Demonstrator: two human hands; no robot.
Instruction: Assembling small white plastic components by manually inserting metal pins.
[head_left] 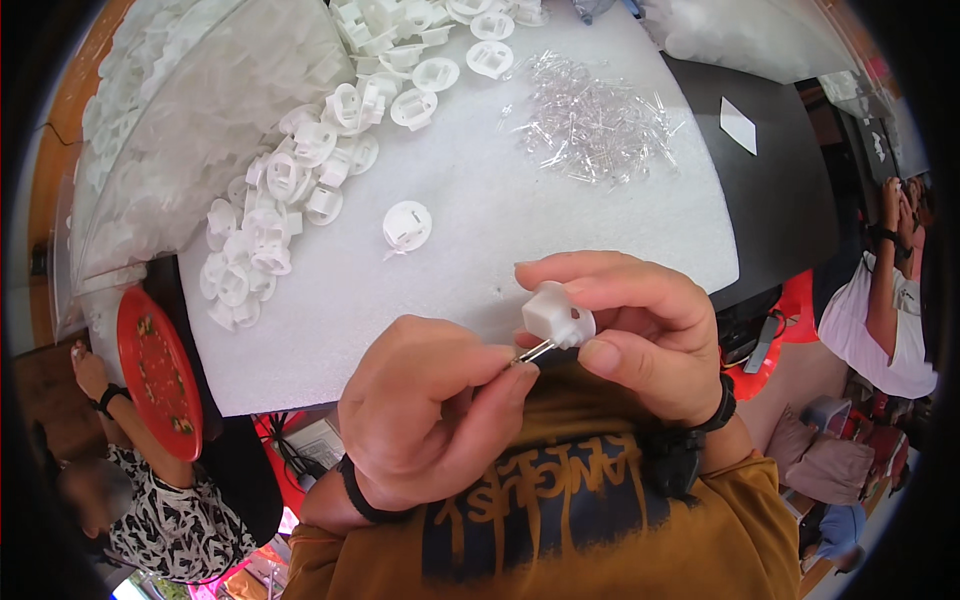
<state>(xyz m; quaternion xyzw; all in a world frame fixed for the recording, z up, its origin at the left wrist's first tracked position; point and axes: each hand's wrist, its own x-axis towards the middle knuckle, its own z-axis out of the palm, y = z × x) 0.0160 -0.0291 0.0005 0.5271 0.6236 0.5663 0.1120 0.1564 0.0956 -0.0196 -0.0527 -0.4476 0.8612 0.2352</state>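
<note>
In front of my chest, my right hand (pixel 650 330) holds a small white plastic housing (pixel 550 316) with a round flange between thumb and fingers. My left hand (pixel 430 405) is closed in a pinch on the two thin metal legs of an LED (pixel 536 352). Those legs run up to the housing's underside; the LED's head is hidden there. On the white foam sheet (pixel 470 240) beyond my hands lies a single white housing (pixel 407 227), flange up. A loose heap of clear LEDs (pixel 597 118) is spread at the far right of the sheet.
Many more white housings (pixel 290 178) lie along the sheet's left side, beside a large clear bag (pixel 200 140) full of them. Another plastic bag (pixel 745 35) stands far right, near a white card (pixel 738 126) on the dark table. A red tray (pixel 160 375) is at left. Other people sit on both sides.
</note>
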